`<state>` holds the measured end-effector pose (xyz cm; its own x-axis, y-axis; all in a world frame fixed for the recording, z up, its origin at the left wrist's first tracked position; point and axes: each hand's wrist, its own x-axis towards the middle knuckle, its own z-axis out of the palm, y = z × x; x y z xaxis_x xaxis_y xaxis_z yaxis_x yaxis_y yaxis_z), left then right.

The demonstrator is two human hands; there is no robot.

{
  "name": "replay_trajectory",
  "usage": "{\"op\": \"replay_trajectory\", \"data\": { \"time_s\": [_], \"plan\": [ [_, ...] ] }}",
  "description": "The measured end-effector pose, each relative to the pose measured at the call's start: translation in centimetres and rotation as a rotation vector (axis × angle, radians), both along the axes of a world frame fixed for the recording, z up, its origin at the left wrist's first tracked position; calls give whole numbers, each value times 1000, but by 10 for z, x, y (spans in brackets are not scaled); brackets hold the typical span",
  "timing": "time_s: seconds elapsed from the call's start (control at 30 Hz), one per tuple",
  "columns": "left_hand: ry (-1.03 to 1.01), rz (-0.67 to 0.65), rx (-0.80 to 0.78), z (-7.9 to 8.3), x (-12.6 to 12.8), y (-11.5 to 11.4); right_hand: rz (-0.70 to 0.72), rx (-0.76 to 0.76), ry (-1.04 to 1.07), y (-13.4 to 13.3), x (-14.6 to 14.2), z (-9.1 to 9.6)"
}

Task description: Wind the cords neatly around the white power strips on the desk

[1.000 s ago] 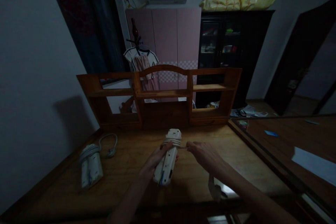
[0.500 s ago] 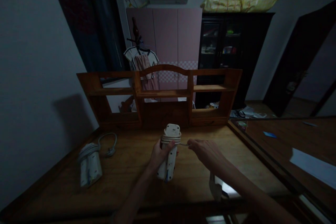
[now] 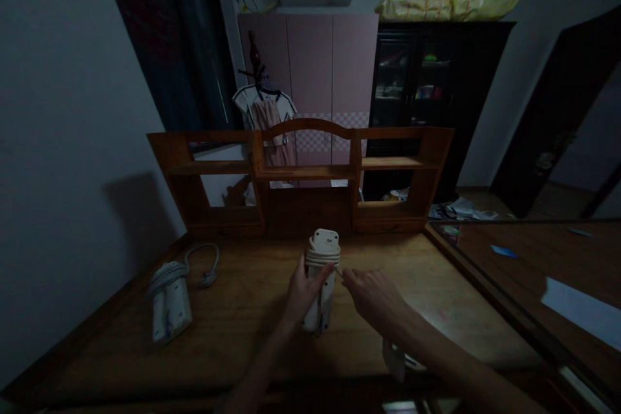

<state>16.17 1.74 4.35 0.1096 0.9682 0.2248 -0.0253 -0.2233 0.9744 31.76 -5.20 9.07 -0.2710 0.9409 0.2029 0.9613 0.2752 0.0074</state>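
My left hand (image 3: 301,293) is wrapped round a white power strip (image 3: 322,260), which stands nearly upright above the wooden desk (image 3: 242,330). Its cord is wound several times round the upper part. My right hand (image 3: 374,301) is just to the right of the strip and pinches the loose cord close to the windings. The rest of that cord hangs below my right forearm, with the plug (image 3: 394,361) near the desk's front edge.
A second white power strip (image 3: 169,306) with its cord wound on lies at the desk's left. A wooden shelf unit (image 3: 301,174) stands along the back edge. A dark table (image 3: 533,272) adjoins on the right, with a white sheet (image 3: 579,310).
My left hand has turned the power strip from tilted to nearly upright. My right hand has moved in closer to the windings with the cord.
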Motion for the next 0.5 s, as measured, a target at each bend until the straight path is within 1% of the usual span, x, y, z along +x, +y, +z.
{"op": "replay_trajectory", "data": {
  "time_s": [0.1,0.17,0.2,0.23,0.27,0.37,0.4,0.43,0.5],
  "plan": [
    [37,76,77,-1,5,-6,33,23,8,1,-2,-6],
    [30,129,93,-1,8,-11,46,42,15,1,-2,-8],
    [19,133,90,-1,9,-13,51,45,13,0,-1,-8],
    [7,112,82,0,10,-15,48,46,9,0,0,-8],
    [-4,62,73,0,9,-17,42,42,7,-1,1,-8],
    [-21,-176,71,3,4,-21,11,24,26,-3,7,-9],
    [-19,-236,80,3,2,-22,4,22,34,-3,9,-10],
    [-14,-272,93,3,0,-22,0,25,37,-3,10,-10],
    [3,-268,108,1,-2,-23,-6,44,32,-2,13,-10]
  ]
}}
